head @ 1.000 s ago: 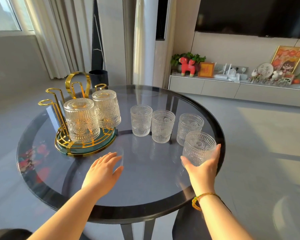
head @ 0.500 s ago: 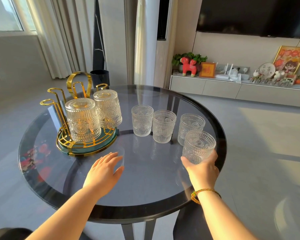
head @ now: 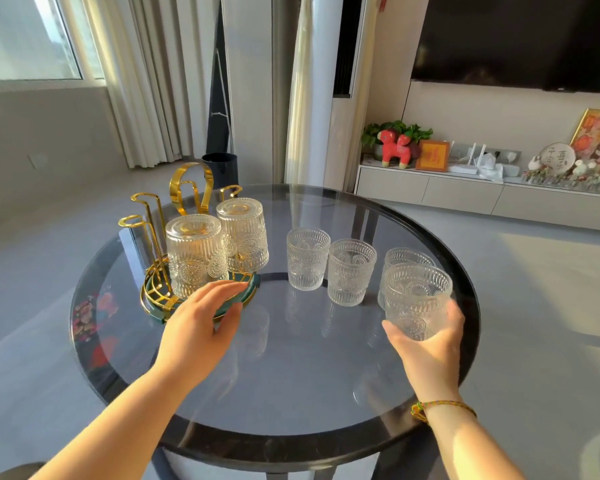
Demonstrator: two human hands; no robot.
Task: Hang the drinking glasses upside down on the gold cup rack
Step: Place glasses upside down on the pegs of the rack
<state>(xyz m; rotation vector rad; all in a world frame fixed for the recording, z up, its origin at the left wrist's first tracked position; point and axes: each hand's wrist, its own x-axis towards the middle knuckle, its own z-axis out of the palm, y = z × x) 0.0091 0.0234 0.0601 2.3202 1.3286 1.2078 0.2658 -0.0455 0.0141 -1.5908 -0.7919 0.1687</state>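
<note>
The gold cup rack (head: 153,233) stands at the left of the round glass table (head: 291,386), on a green-rimmed base. Two embossed glasses hang upside down on it: a near one (head: 194,254) and a far one (head: 243,233). Three glasses stand upright in a row: left (head: 307,259), middle (head: 350,271) and right (head: 407,259), the last partly hidden. My right hand (head: 430,348) holds a fourth glass (head: 416,299) upright, lifted just above the table. My left hand (head: 201,327) is open, fingers touching the front rim of the rack's base.
The table's dark rim (head: 291,452) runs close in front of me. Behind the rack stands a dark bin (head: 220,168) on the floor. A low white cabinet (head: 482,192) with ornaments lines the back right wall under a television.
My right hand has closed on the nearest glass and lifted it off the table. My left hand has slid forward from the table top to the rack's base.
</note>
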